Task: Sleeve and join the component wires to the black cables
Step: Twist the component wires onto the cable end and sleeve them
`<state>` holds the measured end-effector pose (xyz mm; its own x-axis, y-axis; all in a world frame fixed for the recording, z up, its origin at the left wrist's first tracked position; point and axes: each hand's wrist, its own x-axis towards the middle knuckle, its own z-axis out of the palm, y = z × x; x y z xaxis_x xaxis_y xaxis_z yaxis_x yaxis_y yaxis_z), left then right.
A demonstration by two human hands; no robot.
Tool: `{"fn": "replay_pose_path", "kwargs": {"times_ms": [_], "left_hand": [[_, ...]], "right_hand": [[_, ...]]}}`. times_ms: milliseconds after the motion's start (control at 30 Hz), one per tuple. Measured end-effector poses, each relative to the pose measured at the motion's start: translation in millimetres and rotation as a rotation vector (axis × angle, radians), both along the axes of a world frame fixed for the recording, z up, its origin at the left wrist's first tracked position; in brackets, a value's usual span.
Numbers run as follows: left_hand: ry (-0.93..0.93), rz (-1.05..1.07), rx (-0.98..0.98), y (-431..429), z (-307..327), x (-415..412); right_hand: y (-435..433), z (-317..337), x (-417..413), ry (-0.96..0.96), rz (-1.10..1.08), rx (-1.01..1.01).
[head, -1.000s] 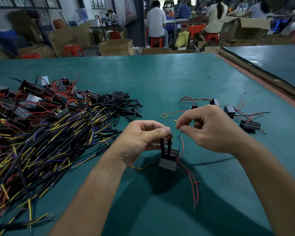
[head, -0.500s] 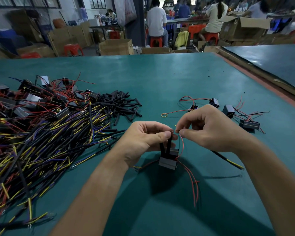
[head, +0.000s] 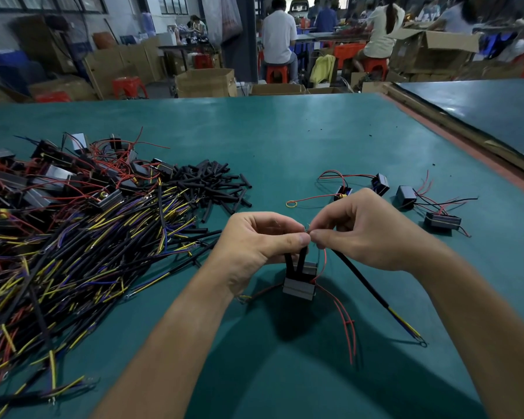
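Fingertips [head: 300,239] over joint [head: 307,229], apparently; sleeves [head: 212,189] left.

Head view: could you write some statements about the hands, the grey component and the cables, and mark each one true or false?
1. The left hand and the right hand meet at their fingertips above the grey component. True.
2. The black cable under the right hand runs toward the pile of cables. False: it runs down to the right, away from that pile.
3. The heap of short black sleeves lies left of the hands. True.
4. The loose wires below the component are blue. False: they are red.
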<state>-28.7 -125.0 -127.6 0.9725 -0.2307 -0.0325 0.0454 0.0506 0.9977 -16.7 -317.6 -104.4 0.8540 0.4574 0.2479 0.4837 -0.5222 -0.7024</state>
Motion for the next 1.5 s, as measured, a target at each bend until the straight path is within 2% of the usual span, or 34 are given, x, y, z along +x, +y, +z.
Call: {"fn": "replay_pose_path", "kwargs": {"times_ms": [300, 500, 733, 1000, 1133, 1267, 1500], "left_hand": [[-0.042, -0.063, 0.006, -1.6, 0.8, -1.0], [0.026, -0.114, -0.009, -2.3, -0.1, -1.9], [0.179, -0.167, -0.115, -2.8, 1.8, -1.3], [0.237, -0.193, -0.166, -2.9, 2.0, -2.4], [0.210, -0.196, -0.141, -3.5, 1.7, -3.1], [0.107, -0.221, -0.047, -2.6, 2.2, -4.2], [0.008, -0.234, 0.030, -1.6, 1.4, -5.0]], "right_hand": [[-1.3, -1.0, 1.9, 0.005, 0.009, 0.022], [-2.6, -4.1, 2.6, -0.013, -0.018, 0.099], [-1.3, -6.3, 3.4, -0.086, -0.064, 0.118], [-0.6, -1.4, 1.6, -0.069, 0.001, 0.115], [-1.9, 1.0, 0.0, -0.015, 0.035, 0.144], [-5.9, 2.0, -0.2, 0.082, 0.066, 0.192], [-8.0, 4.2, -1.3, 0.086, 0.079, 0.170]]}}
